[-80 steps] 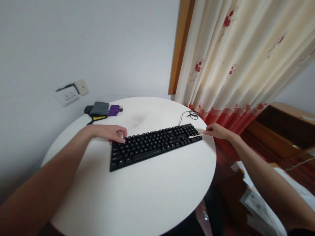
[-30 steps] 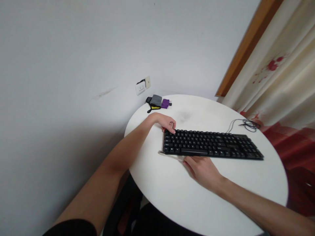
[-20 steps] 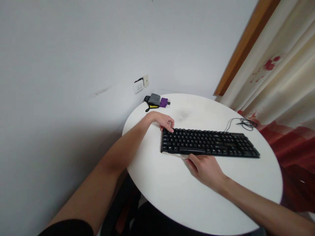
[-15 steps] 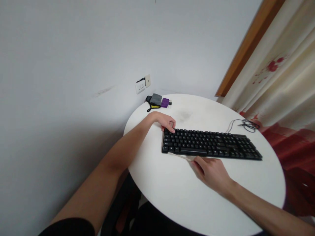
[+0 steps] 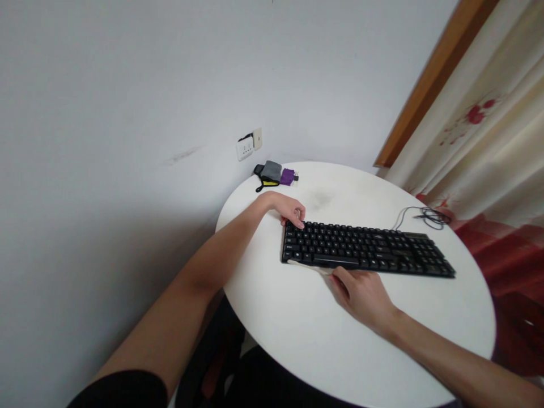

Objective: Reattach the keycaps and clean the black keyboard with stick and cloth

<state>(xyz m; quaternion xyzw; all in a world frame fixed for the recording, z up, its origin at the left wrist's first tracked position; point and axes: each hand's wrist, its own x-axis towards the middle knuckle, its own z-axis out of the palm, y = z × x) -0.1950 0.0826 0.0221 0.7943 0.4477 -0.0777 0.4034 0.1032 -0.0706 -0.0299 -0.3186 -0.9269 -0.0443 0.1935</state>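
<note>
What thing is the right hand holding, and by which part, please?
A thin, pale stick, held by the right hand at its end farther from the keyboard's left edge.

Black sleeve on left upper arm, plain, hem ending above the elbow; forearm slender, bare down to left hand. Right forearm likewise slim and bare to right hand. Black cloth at lap, details too dark to read.

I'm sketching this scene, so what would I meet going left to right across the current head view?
Wall socket, gray cloth, purple cloth, right hand, coiled part of the black cable.
</note>
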